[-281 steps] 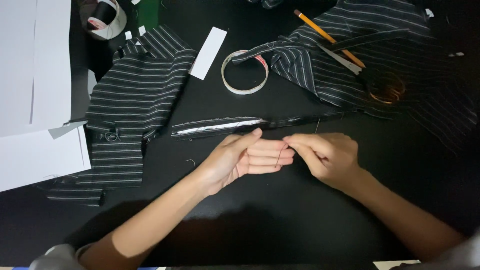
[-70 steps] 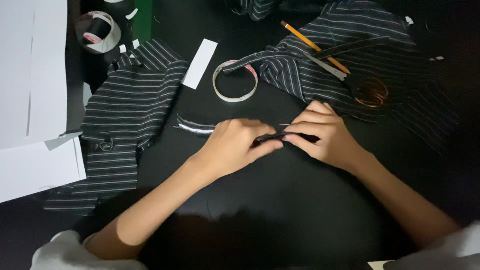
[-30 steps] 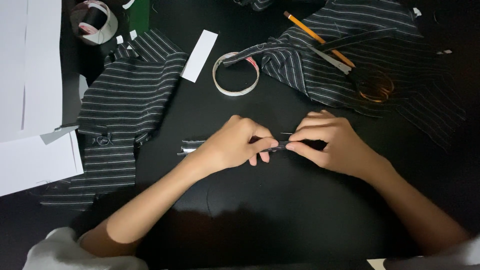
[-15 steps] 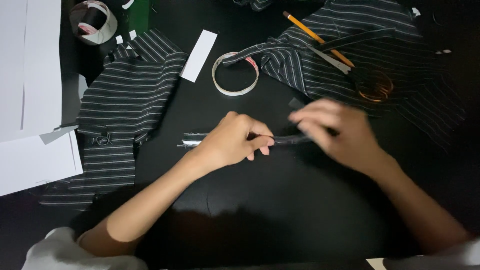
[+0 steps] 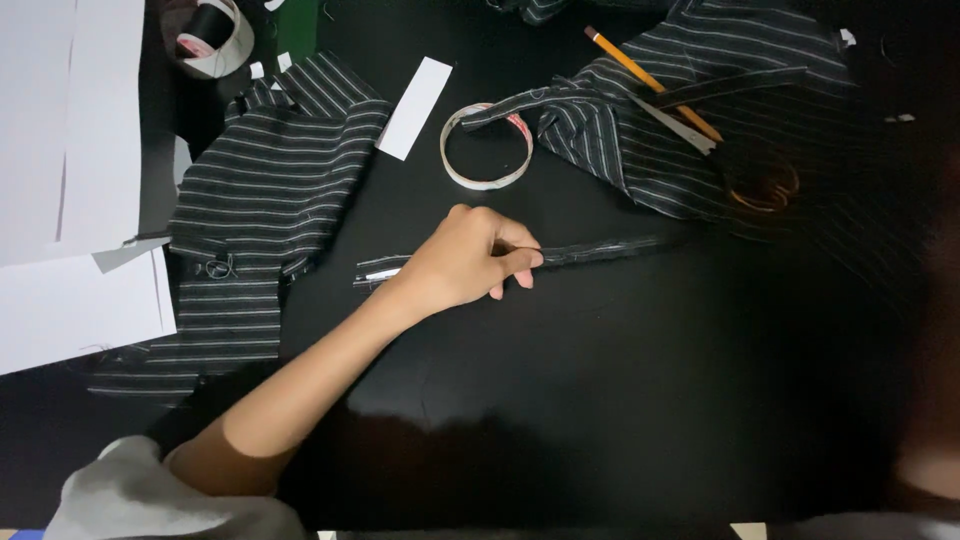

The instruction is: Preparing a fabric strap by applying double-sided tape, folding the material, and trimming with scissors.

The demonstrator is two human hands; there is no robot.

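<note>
My left hand rests on the black table, fingers pinched shut on a narrow dark striped fabric strip. The strip lies flat and runs from under the hand toward the right; its other end pokes out left of the wrist. My right hand does not show. Only a blurred, dark shape close to the camera fills the right edge, with a bit of forearm low down.
A black-and-white striped fabric piece lies to the left, and a larger one at the upper right under a pencil and scissors. A tape ring, a white paper slip, white sheets and a tape roll lie nearby.
My right hand has left the strip and swung out of view to the right. The left hand stays pinched on the strip, which now lies stretched out on the table.
</note>
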